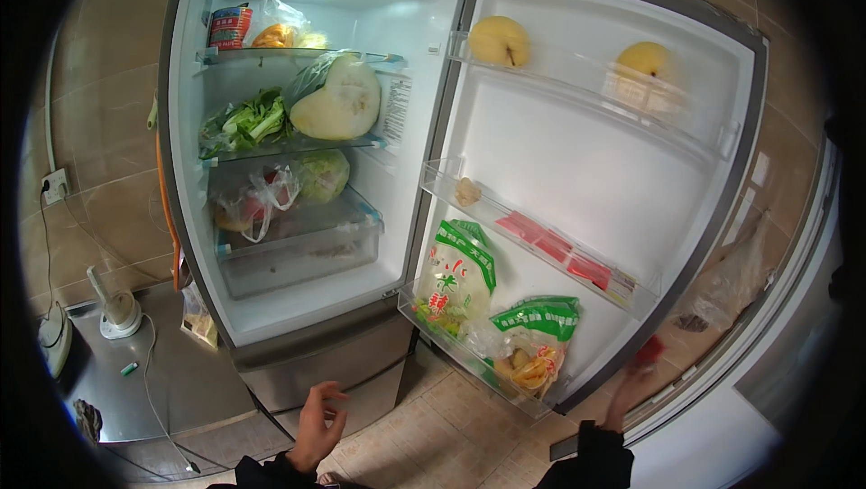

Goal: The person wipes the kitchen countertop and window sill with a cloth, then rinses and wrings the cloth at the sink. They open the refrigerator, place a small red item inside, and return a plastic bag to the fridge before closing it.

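In front of the refrigerator's lower drawer, my left hand is raised with its fingers loosely curled and apart, holding nothing. My right hand is blurred beyond the lower outer corner of the open refrigerator door. A small blurred red thing is at its fingertips; what it is cannot be made out. The lit refrigerator compartment holds leafy greens, a large cut pale gourd, a cabbage and a tomato paste can.
Door shelves bear two yellow round fruits, red packets and two printed plastic bags. At left, a metal counter carries a white corded device. A clear plastic bag hangs at right, beside a white door frame.
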`<state>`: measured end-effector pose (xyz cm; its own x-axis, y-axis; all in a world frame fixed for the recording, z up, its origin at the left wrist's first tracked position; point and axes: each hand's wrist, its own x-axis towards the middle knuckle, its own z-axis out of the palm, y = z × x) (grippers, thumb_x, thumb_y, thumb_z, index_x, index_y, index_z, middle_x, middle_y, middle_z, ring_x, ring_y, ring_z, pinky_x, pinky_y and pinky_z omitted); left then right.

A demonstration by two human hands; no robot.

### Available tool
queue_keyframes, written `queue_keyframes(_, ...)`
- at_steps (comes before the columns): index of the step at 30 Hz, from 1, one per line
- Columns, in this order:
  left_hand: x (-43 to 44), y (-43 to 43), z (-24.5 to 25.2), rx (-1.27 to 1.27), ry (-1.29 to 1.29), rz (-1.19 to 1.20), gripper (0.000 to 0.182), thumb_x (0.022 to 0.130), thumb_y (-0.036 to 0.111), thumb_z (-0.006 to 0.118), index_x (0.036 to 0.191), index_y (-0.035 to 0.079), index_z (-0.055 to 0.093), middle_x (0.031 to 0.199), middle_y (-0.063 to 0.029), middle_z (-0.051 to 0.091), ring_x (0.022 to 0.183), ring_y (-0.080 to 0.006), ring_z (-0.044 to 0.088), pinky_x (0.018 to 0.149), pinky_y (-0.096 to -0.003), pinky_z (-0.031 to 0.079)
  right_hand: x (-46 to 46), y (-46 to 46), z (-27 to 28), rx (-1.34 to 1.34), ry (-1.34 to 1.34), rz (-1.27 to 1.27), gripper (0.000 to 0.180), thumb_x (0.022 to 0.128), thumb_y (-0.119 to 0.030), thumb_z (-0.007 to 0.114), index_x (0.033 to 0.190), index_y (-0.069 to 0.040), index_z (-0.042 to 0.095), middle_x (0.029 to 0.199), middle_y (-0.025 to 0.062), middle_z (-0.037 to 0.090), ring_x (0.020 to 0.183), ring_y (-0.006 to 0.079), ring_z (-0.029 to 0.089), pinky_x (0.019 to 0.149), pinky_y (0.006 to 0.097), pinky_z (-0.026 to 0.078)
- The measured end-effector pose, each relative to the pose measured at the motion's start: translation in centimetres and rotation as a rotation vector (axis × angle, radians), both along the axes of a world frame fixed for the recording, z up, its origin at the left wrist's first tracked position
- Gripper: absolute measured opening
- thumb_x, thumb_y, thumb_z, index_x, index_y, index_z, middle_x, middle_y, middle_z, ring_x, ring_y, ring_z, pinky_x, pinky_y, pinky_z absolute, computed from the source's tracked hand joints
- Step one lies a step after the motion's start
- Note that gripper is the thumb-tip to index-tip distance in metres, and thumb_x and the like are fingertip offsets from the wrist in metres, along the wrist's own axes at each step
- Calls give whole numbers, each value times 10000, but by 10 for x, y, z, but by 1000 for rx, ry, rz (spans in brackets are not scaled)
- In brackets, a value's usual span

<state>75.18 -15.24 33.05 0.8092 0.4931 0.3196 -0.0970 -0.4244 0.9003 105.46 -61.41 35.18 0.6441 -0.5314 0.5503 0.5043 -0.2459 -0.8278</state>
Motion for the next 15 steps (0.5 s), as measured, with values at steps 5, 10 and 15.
queue_keyframes(5, 2, 55, -33, -24, 44, 97, 454, 786, -17, 593, 1214, 23, 445, 1025, -114, 607, 704, -162, 590, 623, -278, 494, -68, 54, 168, -289, -521, -344, 392, 1023, -238, 408, 1272, 55, 482, 1064, 155, 623, 898, 195, 596, 826, 301, 464)
queue_keyframes(10, -28, 101, -81, -79, 329, -37, 311, 835, 28, 557, 1136, -7, 488, 946, -123, 631, 774, -167, 634, 677, -283, 514, -80, 122, 278, -682, -357, 39, 337, 1006, -182, 432, 1248, 35, 523, 1060, 132, 636, 913, 174, 595, 807, 280, 483)
queue_keyframes(15, -72, 154, -95, -6, 491, -218, 367, 864, 83, 567, 1225, 39, 514, 1018, -146, 652, 847, -204, 644, 697, -317, 522, -51, 169, 333, -946, 267, 496, 276, 944, -158, 509, 1099, 62, 568, 896, 149, 647, 776, 208, 610, 718, 304, 494)
